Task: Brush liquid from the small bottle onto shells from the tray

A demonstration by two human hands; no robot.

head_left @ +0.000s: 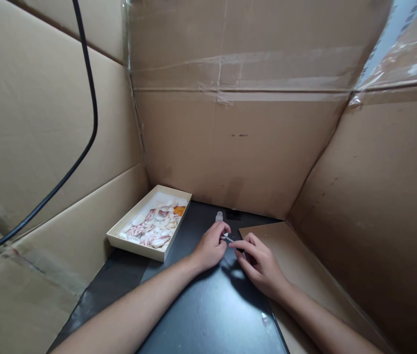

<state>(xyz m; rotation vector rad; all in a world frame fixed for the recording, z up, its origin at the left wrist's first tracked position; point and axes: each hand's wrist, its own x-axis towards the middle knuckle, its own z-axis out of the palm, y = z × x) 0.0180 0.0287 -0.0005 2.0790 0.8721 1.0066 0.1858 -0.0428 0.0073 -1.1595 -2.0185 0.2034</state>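
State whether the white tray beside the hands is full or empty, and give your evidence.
Partly full. The white tray holds a loose layer of pale and red-streaked pieces, with bare floor showing at its far end.

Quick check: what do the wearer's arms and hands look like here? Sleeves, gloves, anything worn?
Both forearms are bare up to the frame edge, with no sleeves in view. The left hand and right hand have no gloves, and no rings, watch or wristband can be seen. No markings show. The black cable at upper left hangs along the cardboard wall and is not attached to either arm.
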